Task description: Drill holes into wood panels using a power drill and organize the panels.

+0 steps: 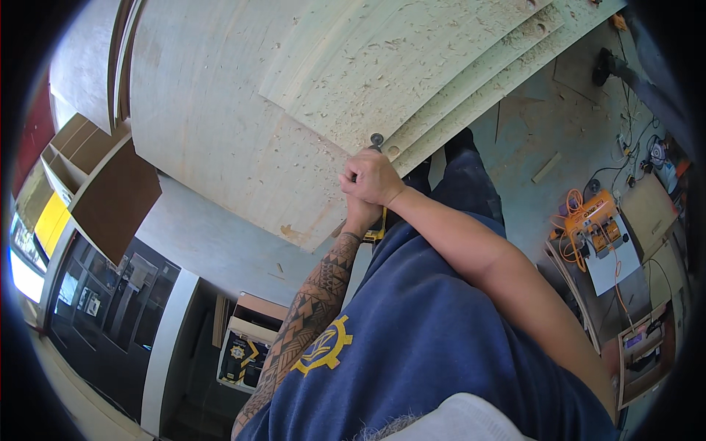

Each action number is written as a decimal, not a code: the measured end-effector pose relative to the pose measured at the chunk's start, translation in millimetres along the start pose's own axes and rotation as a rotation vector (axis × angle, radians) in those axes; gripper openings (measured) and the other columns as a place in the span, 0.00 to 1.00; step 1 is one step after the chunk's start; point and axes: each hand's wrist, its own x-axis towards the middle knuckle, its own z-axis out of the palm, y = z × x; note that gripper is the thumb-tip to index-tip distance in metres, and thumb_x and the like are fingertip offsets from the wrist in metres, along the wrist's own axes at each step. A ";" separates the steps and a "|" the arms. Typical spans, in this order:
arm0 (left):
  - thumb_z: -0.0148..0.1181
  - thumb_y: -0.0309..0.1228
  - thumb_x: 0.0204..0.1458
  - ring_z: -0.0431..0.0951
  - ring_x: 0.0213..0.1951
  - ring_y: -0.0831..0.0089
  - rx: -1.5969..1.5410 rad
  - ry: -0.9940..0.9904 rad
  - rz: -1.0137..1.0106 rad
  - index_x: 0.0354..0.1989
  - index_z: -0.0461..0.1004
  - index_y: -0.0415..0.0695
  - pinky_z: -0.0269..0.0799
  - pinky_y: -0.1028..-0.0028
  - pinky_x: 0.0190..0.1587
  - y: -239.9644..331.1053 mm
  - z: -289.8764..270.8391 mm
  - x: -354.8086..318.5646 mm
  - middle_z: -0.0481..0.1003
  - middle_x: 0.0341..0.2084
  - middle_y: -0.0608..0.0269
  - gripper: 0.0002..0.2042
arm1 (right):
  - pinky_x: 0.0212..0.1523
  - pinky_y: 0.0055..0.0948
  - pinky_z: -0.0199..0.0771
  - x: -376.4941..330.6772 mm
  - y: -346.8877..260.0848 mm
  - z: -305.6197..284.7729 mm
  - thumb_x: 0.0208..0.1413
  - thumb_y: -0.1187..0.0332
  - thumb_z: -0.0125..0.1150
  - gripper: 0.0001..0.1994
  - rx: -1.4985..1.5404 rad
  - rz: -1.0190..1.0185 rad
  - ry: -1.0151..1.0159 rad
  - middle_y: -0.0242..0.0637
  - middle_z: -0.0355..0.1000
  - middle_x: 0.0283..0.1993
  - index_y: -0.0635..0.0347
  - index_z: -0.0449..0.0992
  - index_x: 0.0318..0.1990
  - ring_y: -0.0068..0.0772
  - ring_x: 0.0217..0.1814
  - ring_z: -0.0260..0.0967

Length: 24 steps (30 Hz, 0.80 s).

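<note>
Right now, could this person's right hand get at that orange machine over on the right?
Probably not without moving: the right hand is closed on a round-tipped tool, and the orange machine sits well off to the right, beyond a stretch of floor.

Orange machine (593, 211) at right, wood strip (546, 168) on floor (518, 180), brown panel (121, 198) left

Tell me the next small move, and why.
Probably square the round bit to the top board before pressing: both hands grip the drill, the bit shows by that board's corner, and whether it touches the wood is unclear. A round hole shows just beside it.
</note>
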 end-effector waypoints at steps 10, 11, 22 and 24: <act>0.64 0.32 0.51 0.79 0.53 0.54 -0.009 -0.109 -0.192 0.53 0.75 0.41 0.73 0.61 0.53 31.6 -17.0 29.7 0.80 0.48 0.49 0.19 | 0.32 0.41 0.77 34.7 1.7 -11.3 0.45 0.61 0.69 0.12 -0.016 0.316 -0.144 0.43 0.76 0.22 0.58 0.77 0.20 0.47 0.28 0.76; 0.64 0.32 0.52 0.79 0.53 0.54 -0.027 -0.076 -0.213 0.52 0.76 0.42 0.73 0.61 0.53 37.3 -15.5 28.3 0.80 0.47 0.49 0.19 | 0.32 0.41 0.77 31.4 2.0 -14.9 0.45 0.61 0.69 0.12 -0.016 0.313 -0.148 0.43 0.76 0.22 0.58 0.77 0.20 0.47 0.28 0.76; 0.66 0.29 0.50 0.71 0.62 0.56 -0.089 -0.032 -0.090 0.56 0.71 0.39 0.68 0.60 0.60 11.8 -1.9 1.9 0.73 0.57 0.46 0.23 | 0.33 0.41 0.75 0.4 1.4 -2.4 0.45 0.63 0.68 0.12 -0.029 0.014 -0.069 0.40 0.73 0.22 0.55 0.73 0.19 0.46 0.28 0.74; 0.65 0.29 0.51 0.69 0.64 0.55 -0.094 -0.040 -0.092 0.56 0.71 0.39 0.66 0.60 0.61 17.3 -6.8 6.5 0.71 0.59 0.46 0.23 | 0.31 0.41 0.74 6.2 5.2 3.3 0.45 0.64 0.70 0.12 -0.032 0.008 -0.052 0.40 0.72 0.22 0.56 0.72 0.19 0.46 0.27 0.73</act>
